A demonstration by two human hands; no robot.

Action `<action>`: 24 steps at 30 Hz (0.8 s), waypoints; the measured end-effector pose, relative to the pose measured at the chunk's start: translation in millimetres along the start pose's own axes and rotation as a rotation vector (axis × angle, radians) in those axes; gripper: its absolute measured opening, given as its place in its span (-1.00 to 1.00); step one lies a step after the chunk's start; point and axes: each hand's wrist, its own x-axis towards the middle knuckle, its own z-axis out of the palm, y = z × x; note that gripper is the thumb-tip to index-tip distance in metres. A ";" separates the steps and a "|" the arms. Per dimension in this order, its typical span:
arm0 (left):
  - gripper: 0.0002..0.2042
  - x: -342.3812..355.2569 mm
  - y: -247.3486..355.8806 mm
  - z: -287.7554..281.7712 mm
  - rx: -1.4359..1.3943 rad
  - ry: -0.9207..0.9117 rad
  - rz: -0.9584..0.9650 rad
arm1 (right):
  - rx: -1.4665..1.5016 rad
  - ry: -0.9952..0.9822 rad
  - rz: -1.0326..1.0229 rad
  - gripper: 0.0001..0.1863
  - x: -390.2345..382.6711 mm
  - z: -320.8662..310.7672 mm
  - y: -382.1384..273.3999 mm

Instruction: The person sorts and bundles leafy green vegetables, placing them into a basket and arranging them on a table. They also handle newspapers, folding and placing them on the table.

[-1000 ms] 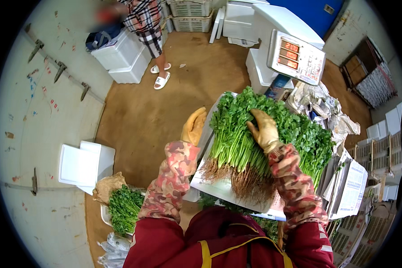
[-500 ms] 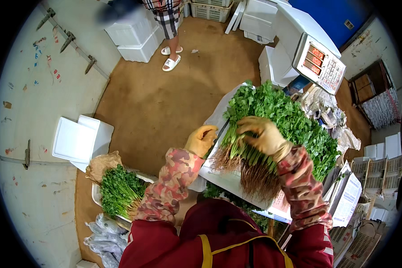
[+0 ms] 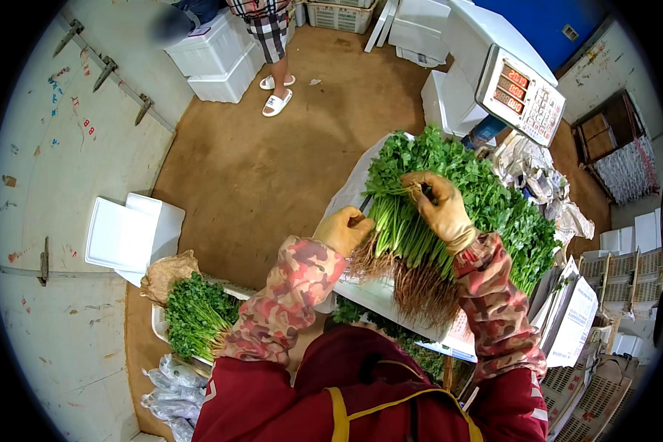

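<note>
A large heap of leafy green herbs point(image 3: 486, 184), coriander or celery by its look, lies on the table with brown roots point(image 3: 423, 291) toward me. Both my hands wear yellowish gloves. My right hand point(image 3: 443, 211) is over the stems and leaves; its thumb and fingers are pinched on what looks like a thin pale stem. At the heap's left edge, my left hand point(image 3: 345, 230) has its fingers curled closed against the stems and roots. Whatever its fingers grip, if anything, is hidden.
A digital scale display point(image 3: 521, 96) stands beyond the heap, near white foam boxes point(image 3: 221, 55). At lower left is a tub of greens point(image 3: 199, 317) beside clear plastic bags point(image 3: 173, 394). Stacked paper point(image 3: 571, 317) lies right. A person in sandals point(image 3: 276, 102) stands at the back.
My left hand has moved slightly right and down, up against the stems. My right hand has shifted a little, and its fingers, more spread before, are now pinched together.
</note>
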 end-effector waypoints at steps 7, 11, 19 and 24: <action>-0.75 7.8 -16.8 18.4 0.107 -0.071 0.015 | 0.746 0.217 0.230 -0.88 13.9 -5.8 15.3; -0.76 -5.5 11.9 5.4 0.352 0.119 0.157 | 1.090 0.309 0.338 -0.88 3.8 -20.2 54.6; -0.72 2.6 36.4 48.4 0.501 -0.047 0.380 | 1.486 0.404 0.339 -0.85 -11.3 -15.5 61.8; -0.73 9.0 21.2 48.1 0.431 -0.031 0.381 | 1.535 0.373 0.139 -0.75 -20.9 -67.4 45.0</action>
